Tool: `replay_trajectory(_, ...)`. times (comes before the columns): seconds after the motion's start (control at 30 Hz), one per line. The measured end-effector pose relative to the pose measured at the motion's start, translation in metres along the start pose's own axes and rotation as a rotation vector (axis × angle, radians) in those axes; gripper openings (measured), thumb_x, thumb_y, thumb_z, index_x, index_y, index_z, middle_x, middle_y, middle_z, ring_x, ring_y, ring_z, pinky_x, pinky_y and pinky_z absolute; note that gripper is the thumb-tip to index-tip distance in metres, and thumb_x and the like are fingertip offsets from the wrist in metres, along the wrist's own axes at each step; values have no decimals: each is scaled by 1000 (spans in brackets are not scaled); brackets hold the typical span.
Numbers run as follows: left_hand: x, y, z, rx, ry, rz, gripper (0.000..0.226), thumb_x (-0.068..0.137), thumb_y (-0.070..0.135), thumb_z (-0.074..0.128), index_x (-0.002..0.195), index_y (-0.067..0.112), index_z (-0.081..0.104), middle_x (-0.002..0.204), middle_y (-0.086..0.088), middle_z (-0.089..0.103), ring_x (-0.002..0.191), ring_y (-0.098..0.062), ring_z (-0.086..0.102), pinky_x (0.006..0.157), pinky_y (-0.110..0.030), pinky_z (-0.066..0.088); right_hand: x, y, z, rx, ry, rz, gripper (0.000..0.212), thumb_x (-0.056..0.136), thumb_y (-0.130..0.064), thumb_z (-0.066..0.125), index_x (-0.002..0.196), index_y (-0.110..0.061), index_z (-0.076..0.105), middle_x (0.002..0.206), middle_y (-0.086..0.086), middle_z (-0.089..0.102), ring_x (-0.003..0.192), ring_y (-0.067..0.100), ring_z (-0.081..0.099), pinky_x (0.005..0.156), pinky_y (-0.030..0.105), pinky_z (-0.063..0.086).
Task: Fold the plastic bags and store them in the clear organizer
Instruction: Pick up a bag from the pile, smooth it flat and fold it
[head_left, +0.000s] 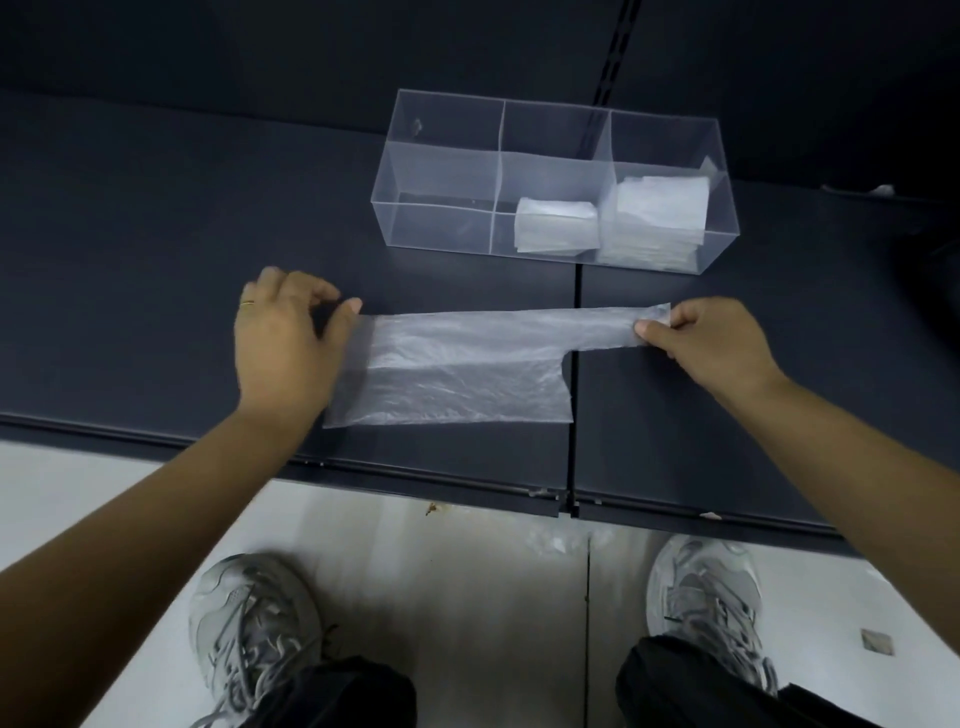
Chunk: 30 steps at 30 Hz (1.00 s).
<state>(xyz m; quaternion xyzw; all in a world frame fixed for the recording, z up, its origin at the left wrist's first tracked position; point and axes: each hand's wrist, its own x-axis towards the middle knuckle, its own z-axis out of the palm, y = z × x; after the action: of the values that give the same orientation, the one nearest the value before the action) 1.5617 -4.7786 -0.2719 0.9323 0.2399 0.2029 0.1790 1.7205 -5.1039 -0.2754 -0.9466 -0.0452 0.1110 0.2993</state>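
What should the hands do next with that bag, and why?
Probably fold the far edge toward the near one. The plastic bag lies flat, wider than the folded bags in the clear organizer; the right hand pinches its handle end, the left hand at the opposite corner.

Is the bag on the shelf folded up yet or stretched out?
Stretched out: the plastic bag lies long and flat, left hand holding one end, right hand pinching the handle end.

Premises: a shop, at a shelving bay.
A dark metal shelf (156, 234) sat against a matching back panel (260, 52) with a slotted upright (616, 52); a grooved rail (415, 479) edged the shelf front; the floor (493, 597) below was pale tile.
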Motion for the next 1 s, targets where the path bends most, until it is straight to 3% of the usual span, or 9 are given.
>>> replay_trajectory(0.07,-16,16,2,-9,0,246,25,94,20,50,102,5,67,106,-17,62,99,-33,54,95,-34,34,1,-2,0,-35,-5,2,39,81,-40,70,66,-6,62,65,8,62,59,19,54,55,29,39)
replay_trajectory(0.13,-33,27,12,7,-224,372,44,99,29,35,126,2,58,131,-18,56,123,-32,49,109,-31,25,-1,-6,-1,-86,-11,21,38,83,-39,69,72,-4,63,73,11,65,64,21,55,57,30,40)
replay_trajectory(0.23,-49,27,25,186,-482,323,72,95,54,10,151,10,17,160,-7,15,148,-20,8,120,-35,2,-11,-20,-3,-114,93,11,21,84,-29,68,93,-10,61,95,6,64,84,22,58,67,30,42)
replay_trajectory(0.33,-57,27,33,308,-479,288,78,89,62,0,152,15,-2,161,-2,-3,147,-17,-8,119,-37,-7,-36,-56,14,-111,243,-339,29,83,-9,62,112,-10,59,114,11,55,105,28,53,87,33,42)
replay_trajectory(0.4,-63,35,34,312,-478,279,78,90,65,-4,151,15,-8,159,-2,-10,146,-17,-13,118,-38,-10,-57,-88,42,-113,60,-608,40,85,-7,58,125,-8,56,128,14,52,120,29,47,104,31,31)
replay_trajectory(0.5,-71,42,36,309,-486,269,73,86,56,-10,146,16,-17,159,-3,-12,144,-17,-19,119,-40,-9,-84,-111,88,-184,-288,-768,53,100,-24,43,148,-9,29,156,9,27,145,21,20,119,32,9)
replay_trajectory(0.67,-70,34,28,301,-486,287,87,86,66,2,153,10,3,160,-7,0,148,-22,-4,120,-42,-2,-64,-66,93,-562,-223,-728,70,96,-58,12,153,-18,4,162,-1,-1,148,12,-6,120,37,-7)
replay_trajectory(0.87,-61,-3,9,334,-468,226,92,86,73,4,153,10,12,160,-8,11,148,-22,6,120,-44,4,-38,-19,54,-654,-183,-614,73,93,-63,3,153,-21,0,161,-2,-4,148,13,-8,118,33,-10)
replay_trajectory(1.0,-59,-12,-1,316,-452,188,99,81,77,6,152,7,11,160,-10,9,148,-23,4,120,-43,0,-41,-7,32,-473,-134,-560,69,96,-52,27,153,-19,10,161,0,6,148,14,2,118,36,-3)
